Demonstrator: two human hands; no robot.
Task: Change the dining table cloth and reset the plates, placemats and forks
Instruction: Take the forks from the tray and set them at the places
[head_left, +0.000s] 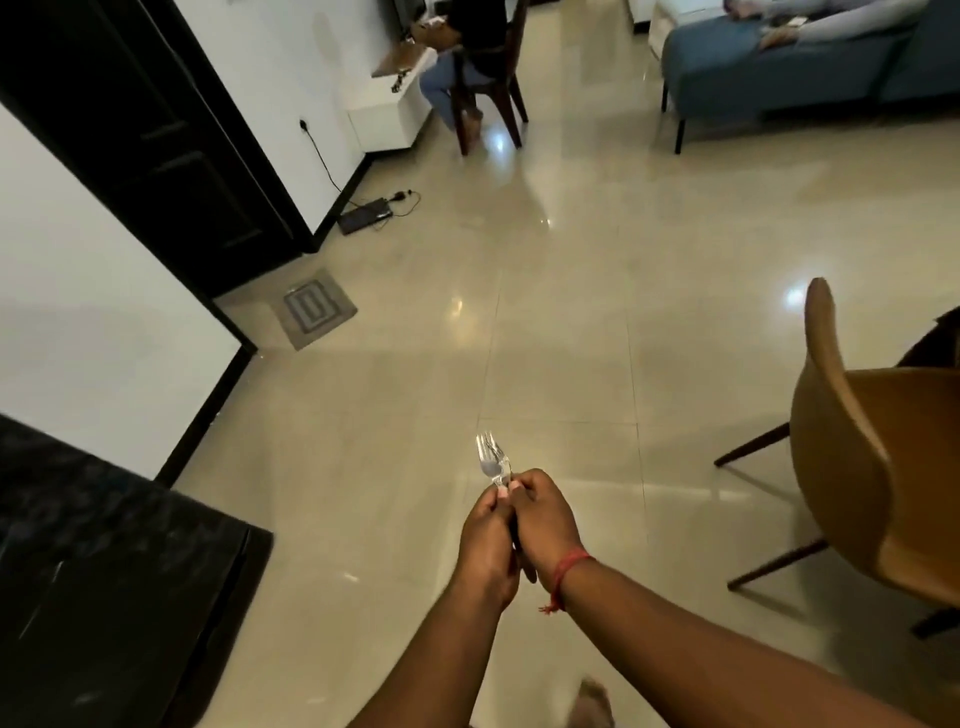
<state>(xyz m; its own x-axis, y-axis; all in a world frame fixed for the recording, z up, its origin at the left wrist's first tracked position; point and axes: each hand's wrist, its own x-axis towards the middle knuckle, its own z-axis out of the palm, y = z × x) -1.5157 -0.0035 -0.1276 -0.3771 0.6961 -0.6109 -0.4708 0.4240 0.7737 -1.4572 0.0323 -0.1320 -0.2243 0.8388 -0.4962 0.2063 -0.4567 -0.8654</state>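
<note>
Forks (492, 461): a small bundle, at least two, tines up, at lower centre of the frame, carried over the tiled floor (571, 312). I have both hands on the handles. The left hand (488, 540) is curled round the lower part of the handles; the right hand (545, 519), with a red thread at the wrist, pinches them just below the tines. The two hands touch one another.

At right of the frame stands a tan dining chair (872, 467), well apart from the hands. A dark worktop (104, 571) fills the lower left; nothing on it is legible. The dining table itself is not in view, nor any cloth, plates or placemats.

Judgement: the step in hand is carriage of the forks, either off the table or back to it; I cannot tell which. The next move calls for turning toward the table, likely beyond the chair, and keeping the bundle together.

Farther off, upper centre: a seated person on a wooden chair (488, 88). Upper right: a blue sofa (779, 67).
</note>
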